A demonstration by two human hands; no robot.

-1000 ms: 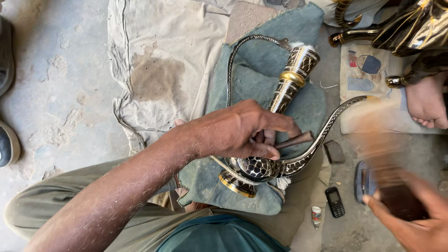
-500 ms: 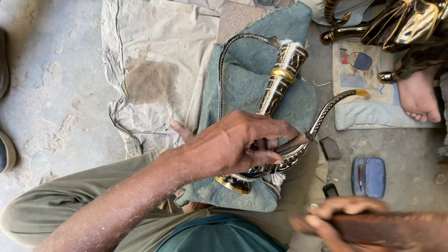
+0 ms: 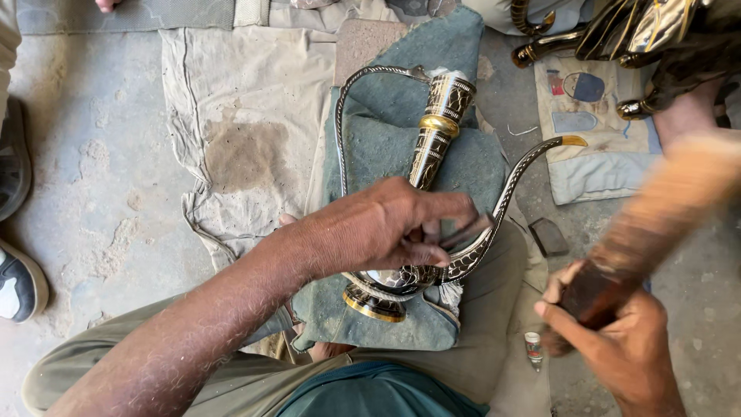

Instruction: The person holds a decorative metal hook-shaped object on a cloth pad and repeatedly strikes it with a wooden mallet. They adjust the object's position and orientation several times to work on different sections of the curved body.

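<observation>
An engraved black-and-brass ewer (image 3: 432,147), with a long neck, curved spout and thin arched handle, is lying on a grey-green cloth pad (image 3: 401,108) across the person's lap, base toward the body. The left hand (image 3: 378,228) is pressing down on its round belly, fingers curled around the body and pinching a small dark tool against the metal. The right hand (image 3: 617,340) is gripping the dark handle of a wooden mallet (image 3: 656,208), fingers wrapped tight; its head is blurring to the right of the spout, clear of the ewer. A stained canvas sheet (image 3: 239,131) is lying beneath the pad on the concrete floor. A shoe (image 3: 19,282) is sitting at the left edge.
</observation>
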